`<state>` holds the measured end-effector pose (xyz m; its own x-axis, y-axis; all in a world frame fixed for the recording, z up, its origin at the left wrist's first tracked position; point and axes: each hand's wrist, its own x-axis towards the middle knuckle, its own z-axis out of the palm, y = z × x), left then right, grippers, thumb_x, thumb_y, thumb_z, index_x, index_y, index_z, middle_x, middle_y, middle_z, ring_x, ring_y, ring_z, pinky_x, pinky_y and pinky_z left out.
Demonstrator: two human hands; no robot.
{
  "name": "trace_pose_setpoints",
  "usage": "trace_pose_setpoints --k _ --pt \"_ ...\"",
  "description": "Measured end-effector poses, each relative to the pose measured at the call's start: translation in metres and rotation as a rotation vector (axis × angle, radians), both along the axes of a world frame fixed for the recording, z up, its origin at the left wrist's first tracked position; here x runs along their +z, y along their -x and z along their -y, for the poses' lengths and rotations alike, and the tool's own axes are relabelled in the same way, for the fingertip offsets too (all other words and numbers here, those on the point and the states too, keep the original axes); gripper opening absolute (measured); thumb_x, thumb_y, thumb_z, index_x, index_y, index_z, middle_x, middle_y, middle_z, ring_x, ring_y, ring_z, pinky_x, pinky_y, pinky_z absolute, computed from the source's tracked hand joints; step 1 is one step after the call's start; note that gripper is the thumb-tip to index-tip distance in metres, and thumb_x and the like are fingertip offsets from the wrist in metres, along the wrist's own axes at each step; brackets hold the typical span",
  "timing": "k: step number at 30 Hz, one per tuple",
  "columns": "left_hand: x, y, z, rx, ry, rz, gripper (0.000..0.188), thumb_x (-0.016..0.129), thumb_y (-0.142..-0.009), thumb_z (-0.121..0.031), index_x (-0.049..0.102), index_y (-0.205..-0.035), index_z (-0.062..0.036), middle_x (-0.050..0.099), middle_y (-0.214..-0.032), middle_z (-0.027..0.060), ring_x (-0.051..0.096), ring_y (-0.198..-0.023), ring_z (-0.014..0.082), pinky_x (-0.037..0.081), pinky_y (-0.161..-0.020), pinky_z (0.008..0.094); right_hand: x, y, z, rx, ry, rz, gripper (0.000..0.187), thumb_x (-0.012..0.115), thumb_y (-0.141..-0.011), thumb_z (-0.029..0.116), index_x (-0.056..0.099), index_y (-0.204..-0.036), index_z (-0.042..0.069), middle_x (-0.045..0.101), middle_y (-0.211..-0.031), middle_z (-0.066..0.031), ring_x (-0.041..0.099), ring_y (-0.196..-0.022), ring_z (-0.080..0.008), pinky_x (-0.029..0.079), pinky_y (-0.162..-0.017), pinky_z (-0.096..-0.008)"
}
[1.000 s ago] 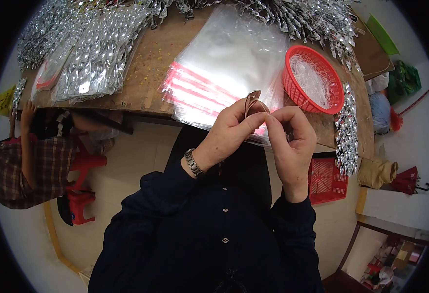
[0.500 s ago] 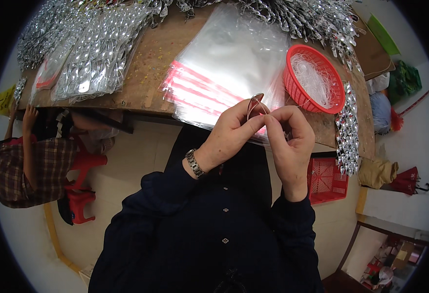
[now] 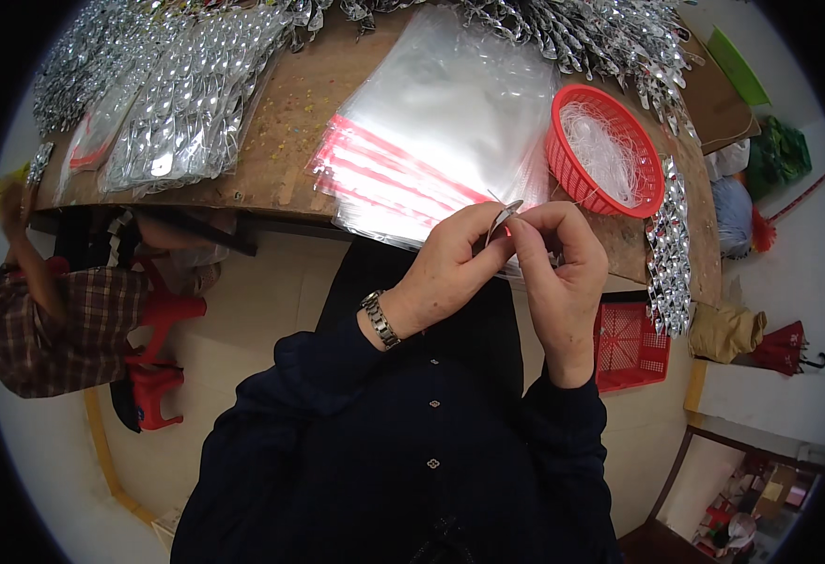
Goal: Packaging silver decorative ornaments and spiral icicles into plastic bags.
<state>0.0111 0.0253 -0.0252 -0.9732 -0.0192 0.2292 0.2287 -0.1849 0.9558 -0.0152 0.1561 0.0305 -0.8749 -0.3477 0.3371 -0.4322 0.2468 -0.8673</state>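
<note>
Both my hands meet over the table's near edge, in front of a stack of clear plastic bags (image 3: 459, 103) with red bands. My left hand (image 3: 436, 273) pinches a small shiny silver piece (image 3: 501, 220) between thumb and fingers; a thin line sticks up beside it. Against that piece my right hand (image 3: 568, 273) is closed, thumb to forefinger. Whether a thread lies in its pinch is too small to tell. Just beyond the right hand, a red plastic basket (image 3: 574, 174) holds a tangle of clear strings (image 3: 600, 150). A silver twisted strand bundle (image 3: 669, 254) hangs over the table edge.
Bagged silver twisted ornaments (image 3: 187, 113) lie on the wooden table (image 3: 286, 141) at left, with more silver strands (image 3: 600, 42) at the back. Below right stands a red crate (image 3: 630, 343). At left a person in a plaid shirt (image 3: 65, 329) sits by red stools (image 3: 159, 395).
The silver piece between my hands has turned and shows more edge-on. My left hand has shifted slightly right. The person at left has raised a hand toward the table edge.
</note>
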Motion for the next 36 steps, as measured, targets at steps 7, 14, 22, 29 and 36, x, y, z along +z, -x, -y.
trace_pose_setpoints --k 7,14,22,29,36 --pt "0.006 -0.005 -0.002 0.040 0.115 -0.020 0.018 0.054 -0.091 -0.009 0.056 -0.105 0.0021 0.057 -0.084 0.0073 0.053 -0.074 0.0156 0.045 -0.067 0.0290 0.003 -0.002 0.002 -0.045 0.079 0.094 0.006 0.062 -0.088 0.003 0.061 -0.092 0.000 0.059 -0.080 0.0014 0.051 -0.071 -0.0038 0.041 -0.064 -0.0179" --pt "0.009 -0.009 0.005 -0.080 0.318 -0.034 0.027 0.058 -0.089 -0.008 0.056 -0.114 -0.0001 0.057 -0.087 0.0066 0.054 -0.075 0.0136 0.045 -0.069 0.0271 0.008 0.004 -0.011 0.118 0.174 0.349 0.005 0.061 -0.088 0.003 0.062 -0.092 0.001 0.059 -0.080 0.0031 0.050 -0.070 -0.0030 0.039 -0.062 -0.0172" --pt "0.030 -0.015 0.020 -0.170 -0.294 0.079 0.029 0.052 -0.090 -0.002 0.056 -0.118 0.0005 0.058 -0.105 0.0043 0.055 -0.091 0.0100 0.047 -0.079 0.0245 0.023 0.007 -0.027 0.116 0.142 0.362 0.005 0.062 -0.087 0.004 0.062 -0.089 0.000 0.057 -0.075 0.0031 0.048 -0.065 -0.0023 0.037 -0.058 -0.0171" --pt "0.047 -0.018 0.022 -0.179 -0.299 0.086 0.012 0.056 -0.091 -0.004 0.061 -0.101 0.0008 0.059 -0.088 0.0021 0.055 -0.074 0.0063 0.046 -0.067 0.0203 0.037 0.001 -0.024 0.239 0.051 0.381 0.005 0.062 -0.087 0.006 0.060 -0.087 0.002 0.056 -0.075 0.0038 0.047 -0.066 -0.0026 0.036 -0.058 -0.0177" --pt "0.052 -0.016 0.023 -0.242 -0.365 -0.002 0.007 0.055 -0.092 -0.004 0.060 -0.094 0.0004 0.057 -0.085 0.0041 0.051 -0.066 0.0070 0.043 -0.059 0.0187 0.053 0.000 -0.024 0.298 0.079 0.314 0.003 0.063 -0.085 0.003 0.061 -0.085 0.000 0.058 -0.075 0.0012 0.051 -0.064 -0.0043 0.039 -0.058 -0.0189"
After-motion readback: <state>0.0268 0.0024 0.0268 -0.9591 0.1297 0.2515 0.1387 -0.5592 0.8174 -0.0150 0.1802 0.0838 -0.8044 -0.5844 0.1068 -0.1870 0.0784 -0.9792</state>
